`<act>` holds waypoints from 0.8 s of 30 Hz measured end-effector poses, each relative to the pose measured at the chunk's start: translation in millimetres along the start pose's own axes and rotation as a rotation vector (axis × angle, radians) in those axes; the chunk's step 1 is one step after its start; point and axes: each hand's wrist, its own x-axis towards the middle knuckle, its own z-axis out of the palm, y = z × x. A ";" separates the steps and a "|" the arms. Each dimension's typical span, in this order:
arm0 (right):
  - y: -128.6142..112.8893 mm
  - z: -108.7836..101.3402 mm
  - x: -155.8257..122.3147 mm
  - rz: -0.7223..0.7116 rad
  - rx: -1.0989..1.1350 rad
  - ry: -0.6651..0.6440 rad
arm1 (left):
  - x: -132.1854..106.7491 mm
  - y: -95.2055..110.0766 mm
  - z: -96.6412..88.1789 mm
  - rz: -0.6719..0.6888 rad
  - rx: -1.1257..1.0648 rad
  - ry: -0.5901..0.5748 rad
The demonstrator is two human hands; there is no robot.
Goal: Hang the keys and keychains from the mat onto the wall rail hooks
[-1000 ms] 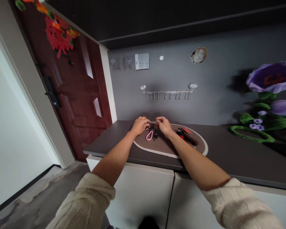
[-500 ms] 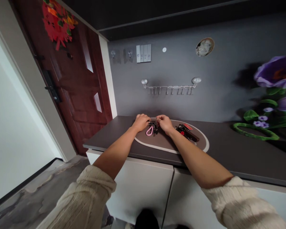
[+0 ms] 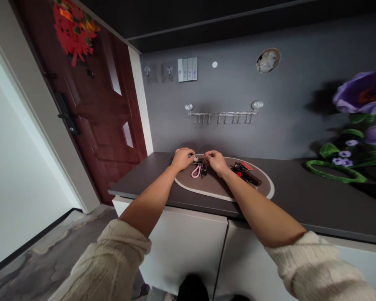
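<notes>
Both hands work at a bunch of keys (image 3: 204,169) with a pink loop strap (image 3: 196,171), lying on an oval brown mat (image 3: 219,184) with a pale rim. My left hand (image 3: 183,159) is closed at the left side of the bunch, with a small dark and silvery piece, seemingly a key, showing at its fingertips. Across from it, my right hand (image 3: 217,161) pinches at the upper right of the same keys; its fingers partly hide what they grip. Right of that hand lies a second bunch (image 3: 240,170) with a red tag (image 3: 247,166) and a dark brown holder (image 3: 252,178).
On the grey wall above hangs a clear rail (image 3: 224,113) with several hooks. Two single hooks and a switch panel (image 3: 188,69) are higher up. Purple artificial flowers (image 3: 360,94) stand on the counter (image 3: 294,192) at right. A dark red door (image 3: 103,108) is at left.
My left hand has shifted slightly left, and a silvery piece now shows at its fingertips. My right hand stays nearly where it was, still pinching.
</notes>
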 end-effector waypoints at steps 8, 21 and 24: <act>5.1 -0.5 4.1 -0.112 0.003 -0.021 | 5.8 -0.9 3.9 -0.198 -0.419 0.085; 4.3 1.8 3.5 -0.288 -0.032 -0.104 | 5.7 5.8 -0.2 -0.344 -0.977 0.092; 1.7 1.5 1.9 -0.295 -0.033 -0.113 | 5.8 5.3 0.3 -0.364 -1.061 0.056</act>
